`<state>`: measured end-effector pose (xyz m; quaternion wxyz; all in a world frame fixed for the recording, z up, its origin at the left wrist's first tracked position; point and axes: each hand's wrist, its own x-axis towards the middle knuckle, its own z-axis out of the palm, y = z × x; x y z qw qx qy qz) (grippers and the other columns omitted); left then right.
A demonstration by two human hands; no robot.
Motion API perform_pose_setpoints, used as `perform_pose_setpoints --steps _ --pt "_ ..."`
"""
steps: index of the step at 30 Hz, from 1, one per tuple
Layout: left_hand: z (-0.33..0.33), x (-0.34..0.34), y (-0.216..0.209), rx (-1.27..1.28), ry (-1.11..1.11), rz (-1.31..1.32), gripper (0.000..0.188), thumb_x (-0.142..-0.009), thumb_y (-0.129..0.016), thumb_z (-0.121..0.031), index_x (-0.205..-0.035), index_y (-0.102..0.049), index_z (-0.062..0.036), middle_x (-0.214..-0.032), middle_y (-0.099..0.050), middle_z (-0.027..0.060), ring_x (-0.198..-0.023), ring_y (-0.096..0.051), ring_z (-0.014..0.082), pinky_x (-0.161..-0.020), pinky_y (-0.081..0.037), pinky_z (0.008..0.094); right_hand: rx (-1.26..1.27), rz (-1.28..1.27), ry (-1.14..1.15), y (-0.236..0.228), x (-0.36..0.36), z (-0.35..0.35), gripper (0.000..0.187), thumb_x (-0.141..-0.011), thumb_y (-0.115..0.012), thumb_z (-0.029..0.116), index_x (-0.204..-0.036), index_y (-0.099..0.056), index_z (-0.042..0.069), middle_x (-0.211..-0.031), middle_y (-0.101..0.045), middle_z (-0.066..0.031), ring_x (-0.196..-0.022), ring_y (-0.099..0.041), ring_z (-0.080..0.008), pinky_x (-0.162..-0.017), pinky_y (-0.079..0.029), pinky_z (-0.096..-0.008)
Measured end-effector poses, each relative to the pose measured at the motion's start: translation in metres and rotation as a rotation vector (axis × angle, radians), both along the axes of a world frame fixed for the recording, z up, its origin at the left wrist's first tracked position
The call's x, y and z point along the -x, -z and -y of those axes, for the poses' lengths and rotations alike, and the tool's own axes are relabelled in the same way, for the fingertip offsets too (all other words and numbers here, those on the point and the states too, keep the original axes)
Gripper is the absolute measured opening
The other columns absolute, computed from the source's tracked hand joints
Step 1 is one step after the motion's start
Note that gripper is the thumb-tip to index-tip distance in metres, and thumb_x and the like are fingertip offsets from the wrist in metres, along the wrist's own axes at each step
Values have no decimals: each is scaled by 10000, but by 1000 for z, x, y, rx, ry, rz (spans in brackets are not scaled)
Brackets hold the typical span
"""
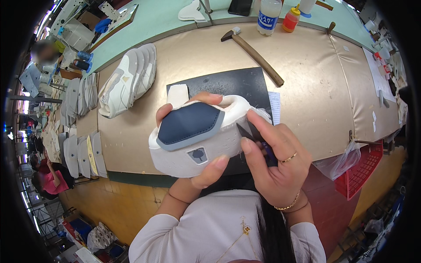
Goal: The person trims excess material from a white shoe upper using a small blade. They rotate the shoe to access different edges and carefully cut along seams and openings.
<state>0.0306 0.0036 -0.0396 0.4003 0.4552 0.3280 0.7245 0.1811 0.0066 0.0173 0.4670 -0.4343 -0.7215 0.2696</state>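
between left fingers [205, 97] and thumb [214, 170] rests the grey shoe upper [189, 128].

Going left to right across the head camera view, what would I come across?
Thread spools, nested shoe uppers, navy panel on the held upper, right hand, red basket.

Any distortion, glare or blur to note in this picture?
Head view: fisheye bends the green table's edge, with black corners; head view: soft sheen on the gold cover; head view: shoe upper, left hand and right hand look reasonably sharp.
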Motion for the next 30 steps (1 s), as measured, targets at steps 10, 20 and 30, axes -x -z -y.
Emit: perform_pose_setpoints --steps 10,20,30 --pt "-2 -4 -7 -25 -25 -31 963 -683 -774 -197 -1418 -153 -156 -1303 -494 203 -1195 -515 270 -1071 -367 400 61 -194 58 13 14 -2 363 -838 -707 -27 -1196 -650 -10 -793 -597 -75 -627 -557 -129 -557 -474 -240" --pt "5 -3 -14 66 -32 -93 914 -663 -776 -217 -1356 -184 -153 -1305 -493 183 -1200 -511 252 -1108 -302 371 -30 -96 47 10 9 -3 413 -790 -735 -27 -1194 -653 -3 -784 -598 -71 -629 -562 -138 -550 -482 -248" --pt "4 3 -7 -63 -36 -242 905 -662 -776 -210 -1350 -189 -157 -1301 -495 186 -1176 -532 244 -1091 -327 356 -153 31 40 14 3 -3 500 -719 -745 -62 -1202 -686 51 -971 -560 -52 -740 -561 -116 -616 -476 -217"
